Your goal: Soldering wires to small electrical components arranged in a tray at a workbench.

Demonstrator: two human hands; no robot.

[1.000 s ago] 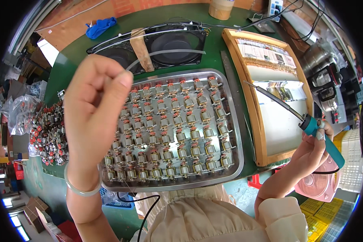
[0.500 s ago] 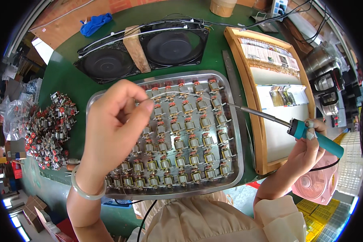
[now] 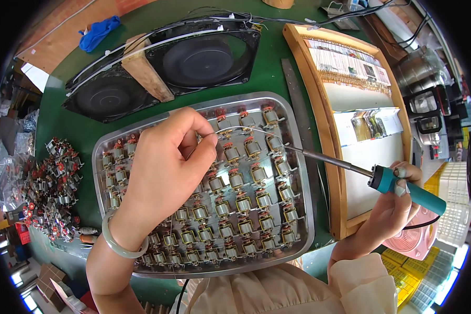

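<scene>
My left hand [image 3: 170,162] pinches a thin solder wire [image 3: 247,126] that arches right over a metal tray [image 3: 307,201] of small cylindrical metal components [image 3: 257,174], set in rows with red and yellow parts. My right hand [image 3: 395,206] is wrapped round the teal handle of a soldering iron [image 3: 413,192]. Its long shaft points left, with the tip beside the wire's far end at a component in the upper right of the tray.
Left lies a heap of similar components [image 3: 52,188]. Behind the tray stand two black fans [image 3: 196,63] with a wooden block [image 3: 149,70], cables and a blue cloth [image 3: 97,34]. Right are a metal ruler [image 3: 293,86] and a wooden rack [image 3: 338,199].
My left hand has moved right with the wire, which now reaches the upper-right components. The iron's shaft has dropped toward them, its tip lower and further left. The view has shifted slightly.
</scene>
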